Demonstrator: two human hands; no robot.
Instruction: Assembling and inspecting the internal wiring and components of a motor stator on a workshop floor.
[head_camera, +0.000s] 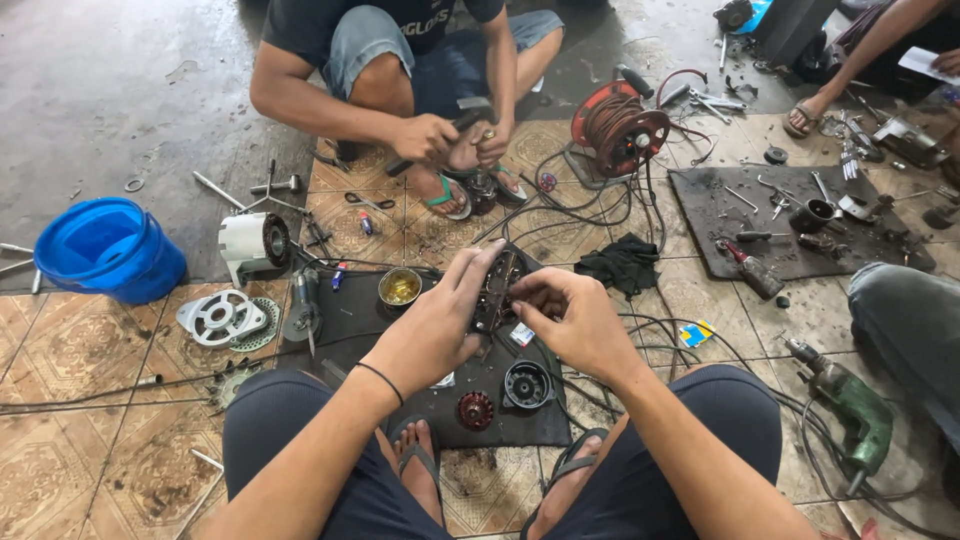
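While the left hand (440, 315) grips the dark motor part (497, 290), the right hand (570, 320) pinches at its edge; I'd brace it steady over the black mat (350, 325).

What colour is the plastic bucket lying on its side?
Bright blue plastic bucket, at the left of the head view.

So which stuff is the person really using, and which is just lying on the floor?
In use:
left hand
right hand
dark motor part held between both
black mat beneath

Lying about:
blue bucket
green drill
red cable reel
black cloth
small yellow tin
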